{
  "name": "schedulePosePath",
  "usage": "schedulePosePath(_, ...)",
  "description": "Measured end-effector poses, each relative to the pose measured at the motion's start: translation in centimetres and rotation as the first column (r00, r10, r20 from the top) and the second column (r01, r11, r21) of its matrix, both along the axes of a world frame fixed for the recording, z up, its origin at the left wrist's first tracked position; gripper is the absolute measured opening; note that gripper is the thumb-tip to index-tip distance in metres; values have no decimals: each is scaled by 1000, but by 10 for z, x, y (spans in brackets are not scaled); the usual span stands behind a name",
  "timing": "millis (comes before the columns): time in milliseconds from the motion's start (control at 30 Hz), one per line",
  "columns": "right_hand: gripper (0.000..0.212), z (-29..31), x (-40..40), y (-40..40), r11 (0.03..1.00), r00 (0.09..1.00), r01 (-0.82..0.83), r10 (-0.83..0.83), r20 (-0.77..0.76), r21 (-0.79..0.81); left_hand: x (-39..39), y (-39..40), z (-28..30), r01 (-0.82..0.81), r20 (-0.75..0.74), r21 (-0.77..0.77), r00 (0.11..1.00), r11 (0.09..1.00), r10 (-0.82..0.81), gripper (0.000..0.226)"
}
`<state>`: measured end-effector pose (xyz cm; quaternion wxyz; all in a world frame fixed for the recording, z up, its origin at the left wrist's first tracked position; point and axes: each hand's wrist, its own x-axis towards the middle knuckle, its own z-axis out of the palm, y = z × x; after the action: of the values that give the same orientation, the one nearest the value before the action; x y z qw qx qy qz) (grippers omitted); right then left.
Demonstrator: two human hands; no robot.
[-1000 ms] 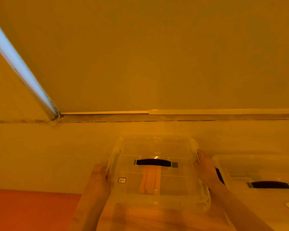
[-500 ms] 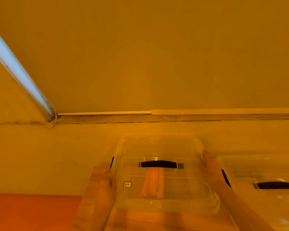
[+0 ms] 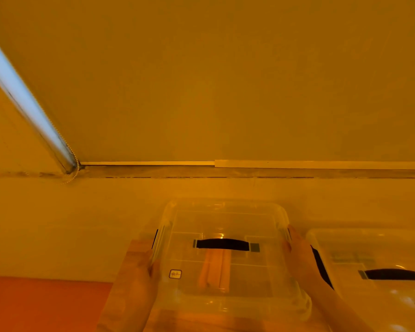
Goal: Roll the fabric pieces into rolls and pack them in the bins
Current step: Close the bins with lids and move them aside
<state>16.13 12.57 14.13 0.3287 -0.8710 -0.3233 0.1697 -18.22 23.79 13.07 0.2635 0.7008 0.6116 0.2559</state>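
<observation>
A clear plastic bin [image 3: 225, 212] with a lid and a black handle [image 3: 222, 243] sits low in the middle of the view. Through the lid I see an orange fabric roll [image 3: 215, 269] inside. My left hand [image 3: 139, 271] grips the bin's left side at its latch. On the right side, my right hand [image 3: 300, 257] holds the bin with its fingers along the edge. A second clear lidded bin [image 3: 369, 245] with a black handle stands right beside it.
The bins rest on a pale surface [image 3: 58, 224] under strong orange light. A red-orange sheet [image 3: 34, 305] lies at the lower left. A wall with a light trim strip [image 3: 297, 163] runs behind, and a bright bar [image 3: 22, 101] slants at the left.
The bin has shifted slightly rightward and nearer in view, with both hands staying on its sides. The second bin has slid toward the right edge of the frame.
</observation>
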Motion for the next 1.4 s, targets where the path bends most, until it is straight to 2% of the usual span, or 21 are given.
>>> schedulePosePath(133, 23, 1, -3, -11, 1000, 1000, -6, 6, 24, 7, -3, -6, -3, -48, 37, -47, 998, 998, 50, 33)
schedulePosePath(233, 23, 1, -2, -12, 1000, 999, -30, 30, 25, -3, -4, -7, -6, -56, -4, -69, 998, 996, 56, 34)
schedulePosePath(467, 17, 9, 1, -4, 998, 998, -59, 59, 17, -30, -1, -4, 6, -6, -39, 5, 999, 1000, 6, 31)
schedulePosePath(600, 21, 12, 2, 2, 997, 997, -73, 73, 11, -18, 5, 2, 9, -31, -65, -12, 997, 999, 30, 31)
schedulePosePath(800, 14, 13, 2, 4, 997, 997, -71, 71, -13, 16, 6, 6, 2, -47, -76, -33, 996, 998, 45, 28)
schedulePosePath(1067, 7, 14, -3, 3, 995, 996, -84, 83, 27, 46, 7, 2, -5, -91, 5, -74, 996, 993, 92, 32)
schedulePosePath(1167, 10, 17, -4, 0, 994, 993, -106, 105, 56, 20, 5, -2, -9, -99, 30, -85, 994, 991, 102, 31)
schedulePosePath(1267, 3, 12, -4, -5, 996, 996, -82, 81, 27, 39, 4, -9, -8, -98, 43, -82, 994, 992, 102, 28)
schedulePosePath(1400, 11, 10, -6, -12, 994, 998, -65, 67, -21, 88, 0, -14, -8, -89, 73, -80, 993, 993, 95, 29)
